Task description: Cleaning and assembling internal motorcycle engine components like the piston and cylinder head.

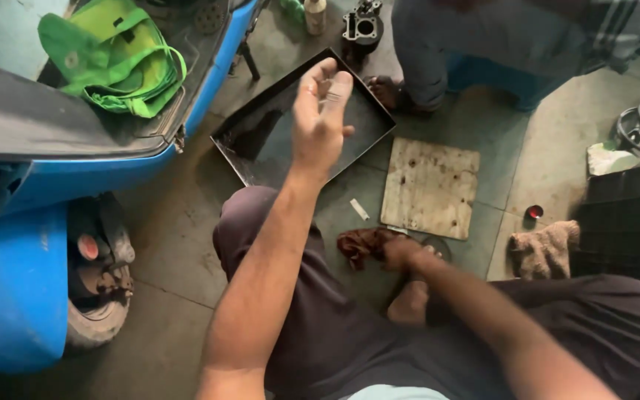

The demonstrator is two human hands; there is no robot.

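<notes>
**Reaching over the tray, rag in hand**

Left hand [320,118] raised, fingers loose and empty, above the shallow black metal tray [261,141] on the floor. Right hand [401,252] down low, clutching the crumpled dark-red rag [361,244] beside the worn wooden board [430,189]. Likely a wiping step; next calls for lowering the empty hand to steady that tray.

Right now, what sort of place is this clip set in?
Probably a small scooter repair workshop: a blue scooter stands on a concrete floor, a dark metal tray lies beside it, and an engine cylinder sits nearby.
</notes>
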